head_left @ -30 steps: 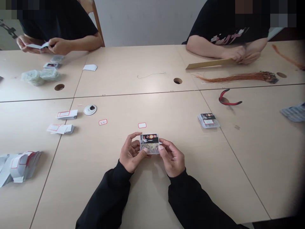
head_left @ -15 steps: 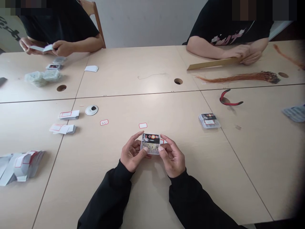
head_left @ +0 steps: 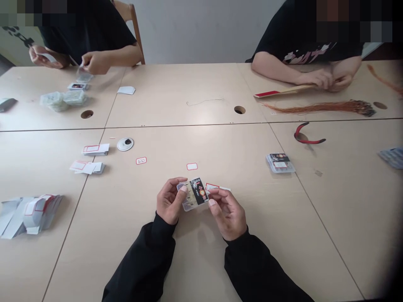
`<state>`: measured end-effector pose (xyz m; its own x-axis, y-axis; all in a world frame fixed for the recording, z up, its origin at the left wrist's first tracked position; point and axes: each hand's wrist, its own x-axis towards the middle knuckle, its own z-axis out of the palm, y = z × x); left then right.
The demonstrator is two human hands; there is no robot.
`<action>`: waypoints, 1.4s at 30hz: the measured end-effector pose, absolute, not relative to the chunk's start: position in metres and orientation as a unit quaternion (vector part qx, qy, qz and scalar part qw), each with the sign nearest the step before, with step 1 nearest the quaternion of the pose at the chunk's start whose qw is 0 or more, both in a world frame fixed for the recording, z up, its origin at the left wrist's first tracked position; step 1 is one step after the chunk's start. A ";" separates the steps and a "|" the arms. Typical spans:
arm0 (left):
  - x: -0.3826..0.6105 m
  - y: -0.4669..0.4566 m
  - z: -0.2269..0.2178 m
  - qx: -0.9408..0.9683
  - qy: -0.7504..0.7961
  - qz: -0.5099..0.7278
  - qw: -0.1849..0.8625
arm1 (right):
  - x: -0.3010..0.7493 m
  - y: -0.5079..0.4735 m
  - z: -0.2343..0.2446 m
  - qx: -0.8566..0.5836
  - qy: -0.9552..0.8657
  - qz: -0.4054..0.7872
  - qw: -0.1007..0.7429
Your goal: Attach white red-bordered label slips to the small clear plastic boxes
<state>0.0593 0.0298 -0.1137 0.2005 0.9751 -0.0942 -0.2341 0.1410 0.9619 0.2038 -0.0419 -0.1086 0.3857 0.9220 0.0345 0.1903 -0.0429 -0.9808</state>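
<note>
A small clear plastic box [head_left: 191, 195] with a black printed label is tilted in front of me above the table. Small yellowish pieces, too fine to name, show through its lid. My left hand [head_left: 170, 200] grips the left end, thumb on top and fingers round the side. At the right end, my right hand [head_left: 228, 212] has its thumb and curled fingers at the corner. A red-bordered white card [head_left: 214, 186] shows behind the right fingers, partly covered. Just beyond lies a blank red-bordered label [head_left: 192, 166], with a marked one [head_left: 141, 160] further left.
Card stacks [head_left: 95, 149] and a white ring [head_left: 125, 144] lie left, with a larger card pile [head_left: 30, 214] nearer. At right are another box [head_left: 280, 162] and red-handled pliers [head_left: 308, 136]. Two people sit opposite; one handles a long strip [head_left: 283, 91] beside orange strands [head_left: 317, 107].
The box has turned in my hands, so its label now faces right. My right thumb has slid to its corner. Opposite, the left person's hands have moved apart and the strip has turned over.
</note>
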 end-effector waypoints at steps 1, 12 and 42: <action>0.060 0.029 -0.113 0.456 0.415 0.474 0.628 | 0.205 -0.041 -0.107 -0.638 -0.450 0.323 0.535; 0.062 0.027 -0.107 0.486 0.438 0.467 0.595 | 0.213 -0.031 -0.087 -0.630 -0.551 0.275 0.473; 0.067 0.027 -0.104 0.441 0.431 0.450 0.646 | 0.204 -0.030 -0.089 -0.647 -0.482 0.322 0.495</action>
<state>0.0667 0.0272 -0.1043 0.2236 0.9615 -0.1599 -0.2003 0.2059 0.9579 0.2039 -0.0303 -0.0893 0.3277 0.9428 0.0613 0.3054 -0.0443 -0.9512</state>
